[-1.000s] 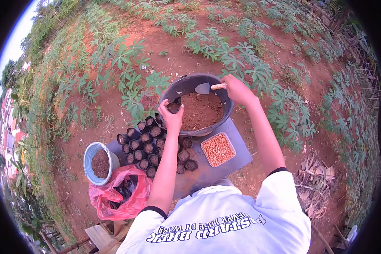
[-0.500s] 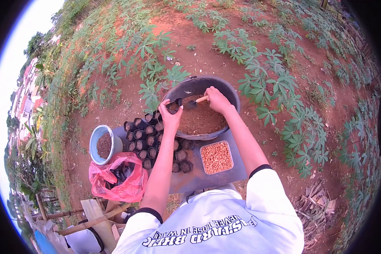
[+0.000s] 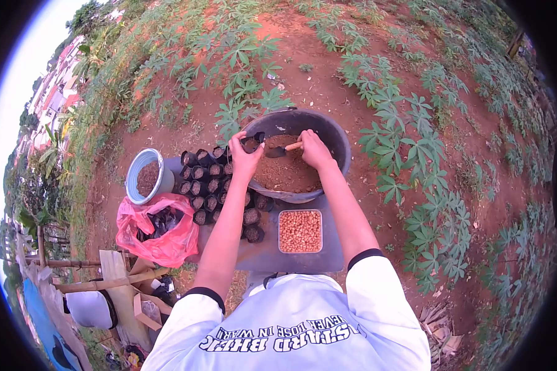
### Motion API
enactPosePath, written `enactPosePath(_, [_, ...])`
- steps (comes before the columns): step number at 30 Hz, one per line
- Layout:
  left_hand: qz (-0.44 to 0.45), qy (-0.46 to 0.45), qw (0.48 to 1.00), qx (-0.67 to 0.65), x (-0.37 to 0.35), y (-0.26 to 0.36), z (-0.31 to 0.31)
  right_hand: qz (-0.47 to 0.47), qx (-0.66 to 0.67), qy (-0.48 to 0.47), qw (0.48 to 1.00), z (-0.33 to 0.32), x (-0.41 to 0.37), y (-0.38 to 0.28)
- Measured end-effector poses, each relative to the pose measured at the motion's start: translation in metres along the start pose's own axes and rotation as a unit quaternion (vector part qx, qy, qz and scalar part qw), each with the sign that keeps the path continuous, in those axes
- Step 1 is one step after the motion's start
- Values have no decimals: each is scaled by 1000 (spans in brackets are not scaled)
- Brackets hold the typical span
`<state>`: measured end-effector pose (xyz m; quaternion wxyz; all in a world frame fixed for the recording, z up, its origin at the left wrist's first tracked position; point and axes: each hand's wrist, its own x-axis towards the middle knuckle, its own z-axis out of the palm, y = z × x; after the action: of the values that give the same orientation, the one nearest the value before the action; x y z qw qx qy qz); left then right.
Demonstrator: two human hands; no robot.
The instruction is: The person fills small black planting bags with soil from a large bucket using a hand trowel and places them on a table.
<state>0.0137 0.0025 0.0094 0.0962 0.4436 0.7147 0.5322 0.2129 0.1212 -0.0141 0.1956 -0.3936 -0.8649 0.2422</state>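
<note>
My left hand (image 3: pixel 246 159) is wrapped around a small black seedling bag (image 3: pixel 259 136), held upright over the left side of a large dark tub (image 3: pixel 328 127). Brown soil shows in the bag's mouth. In my right hand (image 3: pixel 316 150) is the wooden handle of a small trowel (image 3: pixel 278 151). Its dark blade points left, close to the bag and just above the loose soil (image 3: pixel 291 175) in the tub. Several soil-filled black bags (image 3: pixel 213 185) stand in rows to the left of the tub, partly hidden by my left forearm.
On the low grey table (image 3: pixel 291 263) sits a clear container of orange-yellow kernels (image 3: pixel 300 231). A light blue bucket of soil (image 3: pixel 164 180) and a pink plastic bag (image 3: pixel 176 244) with black bags inside are at the left. Leafy plants (image 3: pixel 384 117) grow in the red earth beyond.
The camera view has turned, shifting the scene. Soil now shows in the mouth of the held bag, which is turned more upright. The trowel blade stays beside it.
</note>
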Motion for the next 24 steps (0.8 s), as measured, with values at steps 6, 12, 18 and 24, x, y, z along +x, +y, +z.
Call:
enactPosePath(6, [17, 20, 999, 26, 0, 4, -1, 16, -11, -5, 1000, 0, 1, -2])
enactPosePath(12, [3, 17, 999, 29, 0, 4, 0, 15, 10, 19, 1000, 3, 2, -1])
enactPosePath(18, [-5, 18, 999, 32, 2, 4, -1, 4, 28, 46, 999, -3, 0, -8])
enactPosePath(24, [1, 36, 999, 15, -1, 4, -1, 10, 22, 46, 999, -5, 0, -8])
